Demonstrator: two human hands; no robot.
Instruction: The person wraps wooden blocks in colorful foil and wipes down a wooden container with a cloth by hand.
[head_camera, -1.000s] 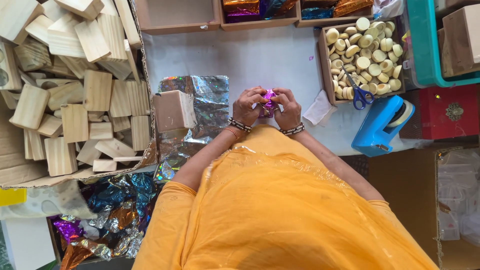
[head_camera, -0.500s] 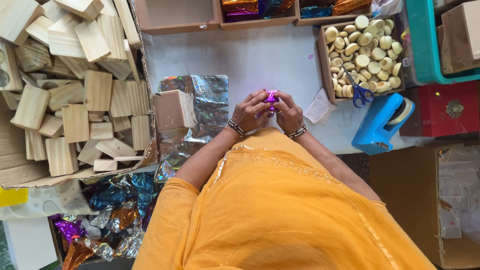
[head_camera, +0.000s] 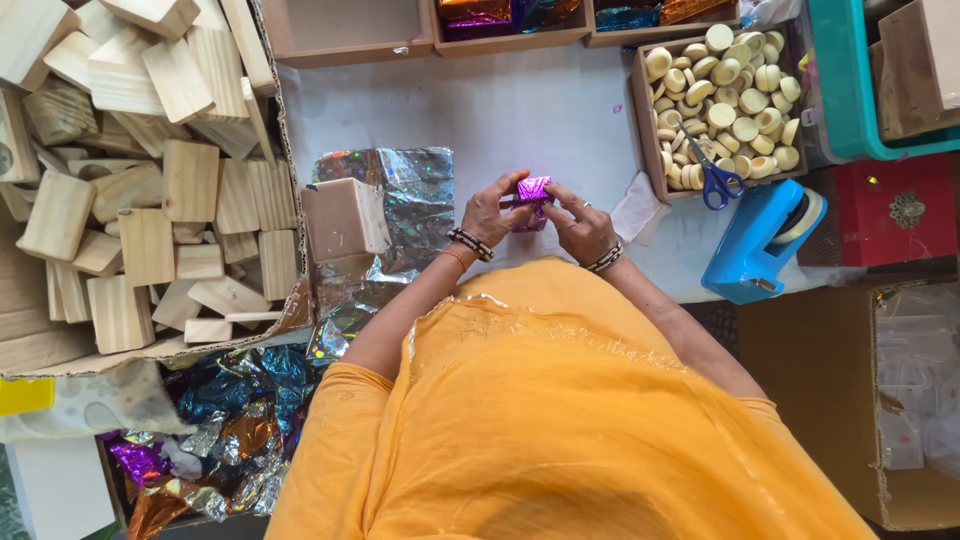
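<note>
Both hands pinching a small purple foil packet

L hand & R hand fingertips pressed on it — silver foil sheet left, blue tape dispenser right.

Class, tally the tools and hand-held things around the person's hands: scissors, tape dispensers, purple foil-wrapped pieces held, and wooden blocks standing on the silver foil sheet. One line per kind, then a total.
Scissors: 1
Blue tape dispenser: 1
Purple foil-wrapped piece, held by left hand and right hand: 1
Wooden block on silver foil sheet: 1
Total: 4
</note>
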